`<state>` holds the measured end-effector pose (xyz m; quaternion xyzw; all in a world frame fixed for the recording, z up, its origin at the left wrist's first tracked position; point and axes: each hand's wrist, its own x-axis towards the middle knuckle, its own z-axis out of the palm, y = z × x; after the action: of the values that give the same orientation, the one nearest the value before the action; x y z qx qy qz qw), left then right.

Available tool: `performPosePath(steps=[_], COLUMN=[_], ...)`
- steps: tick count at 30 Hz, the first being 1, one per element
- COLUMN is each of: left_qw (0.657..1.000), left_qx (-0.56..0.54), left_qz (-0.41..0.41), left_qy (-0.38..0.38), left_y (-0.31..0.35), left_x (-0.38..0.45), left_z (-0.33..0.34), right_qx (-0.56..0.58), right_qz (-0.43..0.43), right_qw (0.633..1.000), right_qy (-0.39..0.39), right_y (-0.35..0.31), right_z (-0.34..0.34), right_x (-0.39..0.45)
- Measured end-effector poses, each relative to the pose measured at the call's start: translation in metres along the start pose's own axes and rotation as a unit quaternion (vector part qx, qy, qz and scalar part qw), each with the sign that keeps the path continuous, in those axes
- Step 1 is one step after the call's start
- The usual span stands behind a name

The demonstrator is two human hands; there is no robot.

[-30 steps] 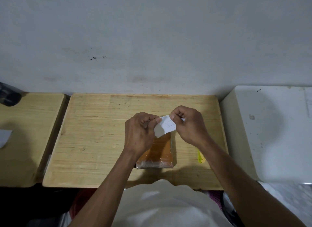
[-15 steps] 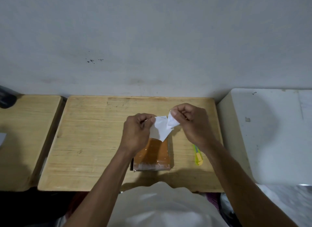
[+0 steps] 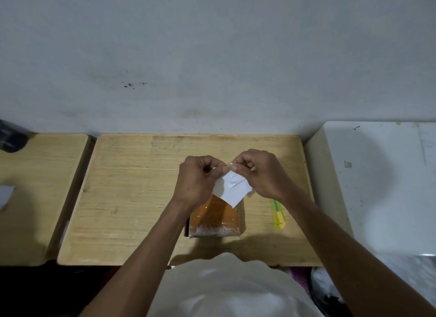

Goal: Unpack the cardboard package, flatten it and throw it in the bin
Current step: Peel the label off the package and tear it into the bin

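Both hands, left (image 3: 197, 180) and right (image 3: 262, 172), pinch a white label (image 3: 232, 190) above the taped cardboard package (image 3: 213, 218) on the desk (image 3: 132, 198); half a second ago it hung crumpled, now pulled flat, likely freed, box still sealed.

1. Cardboard package (image 3: 213, 218): orange-brown under glossy clear tape
2. Paper label (image 3: 232, 190): plain white
3. Utility knife (image 3: 278, 214): yellow-green with a yellow slider
4. Table (image 3: 132, 198): pale streaked wood grain
5. Wall (image 3: 212, 57): grey-white, dark specks
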<state>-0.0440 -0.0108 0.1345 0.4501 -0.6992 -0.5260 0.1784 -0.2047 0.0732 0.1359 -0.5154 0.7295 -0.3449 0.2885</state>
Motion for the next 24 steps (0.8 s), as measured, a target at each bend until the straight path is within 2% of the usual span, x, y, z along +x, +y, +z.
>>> performPosePath(steps=[3,5,7,9,10,12,13,14,17,24], left_qw=[0.994,0.986,0.985,0.987,0.990,0.989,0.987,0.989,0.997,0.997], left_qx=[0.103,0.153,0.153,0.129,0.090,-0.007,-0.036,-0.043,-0.011,0.053], left_qz=[0.028,0.057,0.081,0.079,0.058,0.004,-0.014,-0.023,-0.009,0.051], left_qy=[-0.033,-0.025,0.004,0.052,0.087,0.149,0.155,0.141,0.073,-0.013], left_y=[0.001,0.004,0.009,0.013,0.011,0.003,-0.003,-0.010,-0.015,-0.002], left_x=[0.004,0.007,0.006,0.001,0.000,0.003,0.008,0.014,0.026,0.031], left_z=[-0.004,-0.005,-0.002,-0.001,-0.005,-0.021,-0.029,-0.034,-0.027,0.038], right_qx=[-0.041,-0.052,-0.009,0.061,0.117,0.238,0.260,0.251,0.221,0.164], right_qz=[-0.008,-0.005,0.019,0.080,0.127,0.220,0.247,0.261,0.251,0.260], right_qw=[0.999,0.999,1.000,0.993,0.978,0.909,0.881,0.873,0.882,0.873], right_qy=[-0.025,-0.008,0.019,0.065,0.117,0.262,0.309,0.326,0.332,0.379], right_y=[0.003,0.001,-0.005,-0.005,0.002,0.021,0.031,0.039,0.043,0.055], right_z=[-0.001,0.002,0.007,0.008,0.003,-0.017,-0.029,-0.038,-0.042,-0.045], right_x=[0.002,0.002,0.002,-0.001,-0.004,-0.013,-0.021,-0.029,-0.049,-0.099])
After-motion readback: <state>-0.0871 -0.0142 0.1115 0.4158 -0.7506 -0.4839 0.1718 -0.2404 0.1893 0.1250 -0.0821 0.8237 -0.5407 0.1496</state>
